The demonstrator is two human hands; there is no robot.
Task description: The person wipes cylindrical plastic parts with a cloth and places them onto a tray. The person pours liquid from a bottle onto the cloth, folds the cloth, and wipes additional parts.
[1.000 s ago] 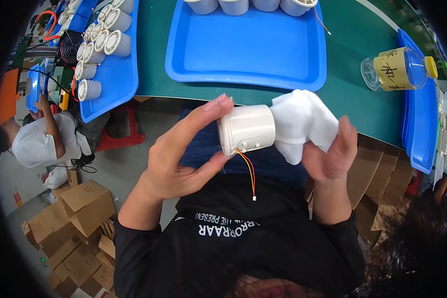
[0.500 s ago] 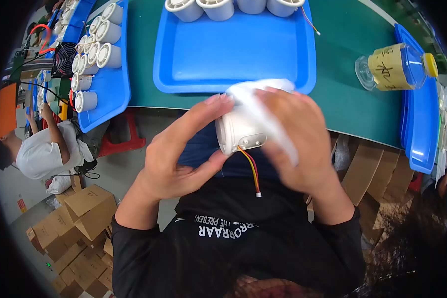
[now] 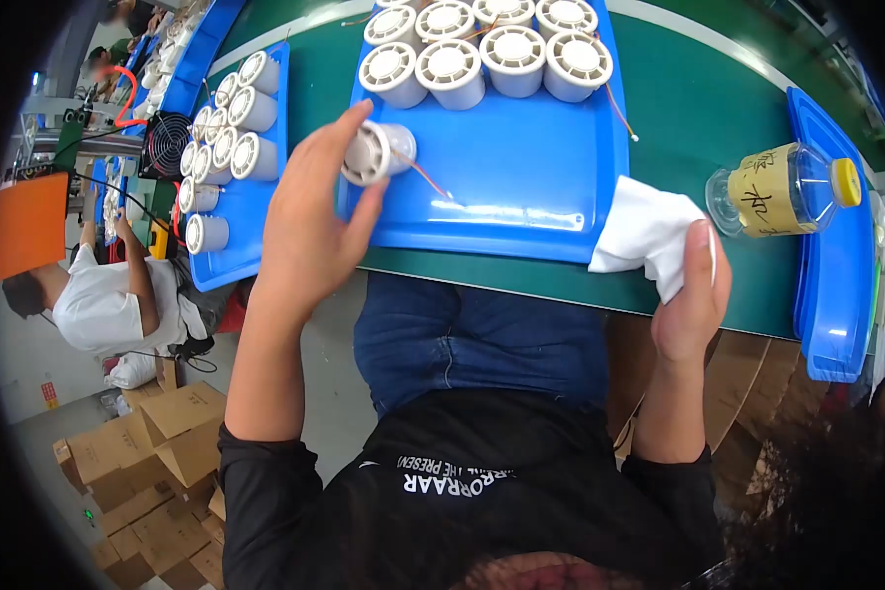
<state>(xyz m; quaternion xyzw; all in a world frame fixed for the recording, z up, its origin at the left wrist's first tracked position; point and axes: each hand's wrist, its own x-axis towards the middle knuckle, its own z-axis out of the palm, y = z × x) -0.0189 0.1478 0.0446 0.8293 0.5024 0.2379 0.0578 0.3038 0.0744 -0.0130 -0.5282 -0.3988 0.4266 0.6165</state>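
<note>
My left hand (image 3: 315, 202) has its thumb and fingers around a white cylindrical housing with a slotted round end (image 3: 366, 154), at the left side of the blue tray (image 3: 482, 241). A thin wire with a small plug (image 3: 433, 184) trails from the housing to the right. At the tray's front right corner, my right hand (image 3: 696, 295) pinches a white cloth (image 3: 649, 231) between thumb and fingers. Several similar white housings (image 3: 449, 74) stand in rows at the far end of the tray, slotted ends up.
Another blue tray with white housings (image 3: 253, 108) lies to the left. On the right are a labelled plastic bottle with a yellow cap (image 3: 772, 192) and stacked blue trays (image 3: 836, 324). A co-worker (image 3: 108, 300) sits at left, near cardboard boxes (image 3: 182, 423).
My hands have moved apart. The housing has gone from in front of my body to the tray's left side, and the cloth has come off it to the right with my right hand.
</note>
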